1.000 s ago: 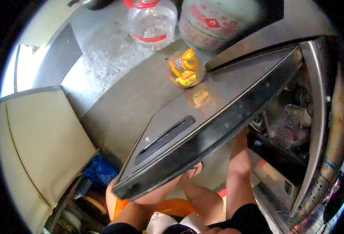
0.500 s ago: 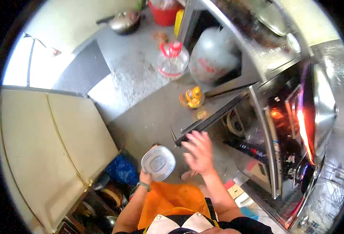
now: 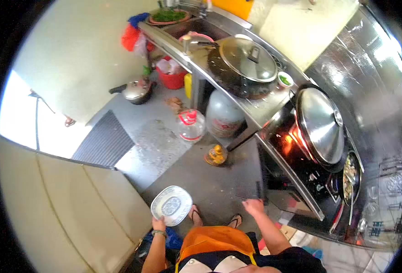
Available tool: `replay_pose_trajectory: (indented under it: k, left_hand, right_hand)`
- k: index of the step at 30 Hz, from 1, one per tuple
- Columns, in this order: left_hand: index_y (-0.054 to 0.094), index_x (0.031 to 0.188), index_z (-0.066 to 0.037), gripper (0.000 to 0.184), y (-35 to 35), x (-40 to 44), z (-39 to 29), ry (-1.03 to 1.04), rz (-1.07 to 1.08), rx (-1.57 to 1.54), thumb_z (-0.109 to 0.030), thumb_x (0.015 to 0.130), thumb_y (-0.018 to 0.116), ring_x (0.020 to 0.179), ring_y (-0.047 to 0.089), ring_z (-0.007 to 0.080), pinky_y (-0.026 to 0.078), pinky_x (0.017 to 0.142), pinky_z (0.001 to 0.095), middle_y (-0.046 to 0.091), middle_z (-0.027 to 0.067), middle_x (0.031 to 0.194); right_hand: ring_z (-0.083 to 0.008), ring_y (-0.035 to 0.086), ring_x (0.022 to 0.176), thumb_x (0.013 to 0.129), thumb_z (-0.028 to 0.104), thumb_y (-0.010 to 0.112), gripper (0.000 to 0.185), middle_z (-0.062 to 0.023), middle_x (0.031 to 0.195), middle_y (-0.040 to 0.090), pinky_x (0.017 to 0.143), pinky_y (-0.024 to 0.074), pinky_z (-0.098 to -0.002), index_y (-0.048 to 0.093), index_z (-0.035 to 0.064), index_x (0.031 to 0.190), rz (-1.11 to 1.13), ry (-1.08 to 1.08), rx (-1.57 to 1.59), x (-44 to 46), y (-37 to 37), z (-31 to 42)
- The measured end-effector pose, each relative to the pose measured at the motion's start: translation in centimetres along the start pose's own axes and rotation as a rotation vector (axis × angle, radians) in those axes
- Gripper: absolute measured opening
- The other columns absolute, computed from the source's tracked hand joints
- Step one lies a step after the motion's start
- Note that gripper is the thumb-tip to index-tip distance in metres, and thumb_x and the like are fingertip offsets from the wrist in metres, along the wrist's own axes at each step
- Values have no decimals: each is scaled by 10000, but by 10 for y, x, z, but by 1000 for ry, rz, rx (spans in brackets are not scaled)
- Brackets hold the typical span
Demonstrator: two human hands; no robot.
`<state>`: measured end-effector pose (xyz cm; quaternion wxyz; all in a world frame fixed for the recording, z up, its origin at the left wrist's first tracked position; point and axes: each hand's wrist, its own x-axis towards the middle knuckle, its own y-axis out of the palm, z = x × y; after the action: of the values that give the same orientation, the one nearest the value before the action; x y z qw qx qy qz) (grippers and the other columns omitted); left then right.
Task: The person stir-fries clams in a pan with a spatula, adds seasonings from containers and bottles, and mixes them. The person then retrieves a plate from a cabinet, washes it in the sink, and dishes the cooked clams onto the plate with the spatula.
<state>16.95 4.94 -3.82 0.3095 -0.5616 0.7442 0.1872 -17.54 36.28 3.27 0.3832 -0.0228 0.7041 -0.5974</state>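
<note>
Head view, both hands low in the frame. Compared with the earlier frame, the patterned dish (image 3: pixel 171 205) sits farther to the left and shows its blue-marked inner face, while the cabinet's contents are largely out of sight behind the dark cabinet door (image 3: pixel 250 175). The dish lies just beyond the left hand (image 3: pixel 159 224) — its near rim at the fingertips, its body tilted above the floor (image 3: pixel 160 157). The left fingers are closed on that rim. The right hand (image 3: pixel 254 207), spread open in the earlier frame, is now partly curled beside the door's near edge — its exact finger opening, and whether it touches the edge, cannot be told. The orange-capped jar (image 3: pixel 216 155) stands beyond both hands.
</note>
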Motion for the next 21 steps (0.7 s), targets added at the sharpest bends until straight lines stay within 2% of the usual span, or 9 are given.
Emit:
replay_pose_trajectory:
  k: [1, 3, 5, 9, 10, 13, 14, 17, 21]
  left_hand:
    - [486, 1215, 41, 406, 1, 1, -10, -42, -54, 134, 57, 814, 550, 909, 612, 253, 505, 799, 371, 605, 152, 1103]
    - [509, 1195, 36, 391, 15, -10, -40, -124, 58, -105, 33, 808, 568, 899, 619, 245, 509, 750, 362, 615, 145, 1083]
    - [492, 1219, 28, 404, 29, -6, -53, -175, 60, -144, 24, 820, 557, 867, 637, 255, 528, 659, 372, 622, 131, 1061]
    - [505, 1185, 10, 353, 56, -23, -100, -35, 55, -403, -3, 837, 560, 847, 641, 275, 549, 630, 400, 624, 133, 1037]
    - [506, 1168, 19, 327, 55, -23, -113, -95, 49, -363, -8, 845, 552, 837, 641, 270, 551, 620, 413, 624, 132, 1036]
    - [506, 1172, 9, 325, 52, 4, -131, -95, 55, -503, -38, 854, 553, 797, 647, 267, 541, 569, 404, 620, 140, 997]
    - [509, 1168, 6, 319, 53, 13, -145, -85, 29, -518, -44, 856, 554, 792, 648, 266, 538, 560, 403, 621, 139, 984]
    - [515, 1156, -1, 304, 46, 56, -192, -57, -20, -516, -57, 859, 554, 783, 649, 262, 534, 542, 398, 623, 134, 956]
    - [539, 1104, -12, 258, 35, 129, -265, 44, -60, -501, -47, 850, 564, 767, 648, 233, 537, 547, 371, 631, 98, 909]
  right_hand:
    - [-319, 628, 869, 895, 422, 478, 388, -110, 910, 678, 817, 462, -449, 698, 102, 892, 94, 143, 136, -12, -3, -6]
    - [-318, 629, 868, 883, 413, 510, 379, -138, 875, 673, 785, 472, -433, 687, 81, 930, 168, 222, 218, -33, -7, -16]
    - [-319, 623, 898, 874, 433, 521, 391, -142, 927, 671, 800, 472, -422, 682, 86, 959, 230, 224, 223, -50, -19, -12]
    - [-254, 639, 889, 871, 392, 559, 357, -79, 914, 694, 801, 472, -381, 679, 84, 1006, 358, 145, 458, -38, 6, -21]
    - [-207, 643, 852, 881, 348, 570, 339, -68, 901, 697, 774, 482, -347, 672, 45, 994, 345, 143, 507, -36, 6, -16]
    - [-176, 641, 801, 883, 310, 588, 328, -82, 873, 692, 737, 493, -315, 658, 5, 984, 257, 80, 671, -3, 11, 10]
    - [-146, 629, 758, 882, 292, 604, 319, -78, 844, 683, 707, 497, -287, 649, -8, 979, 244, 37, 822, 13, 10, 25]
    - [-138, 620, 764, 904, 233, 581, 267, -67, 862, 673, 714, 495, -276, 637, -5, 1011, 329, -71, 986, 54, -67, 100]
    - [-132, 618, 819, 918, 216, 565, 222, -37, 874, 670, 739, 484, -283, 629, 21, 1002, 190, -310, 1066, 143, -172, 208]
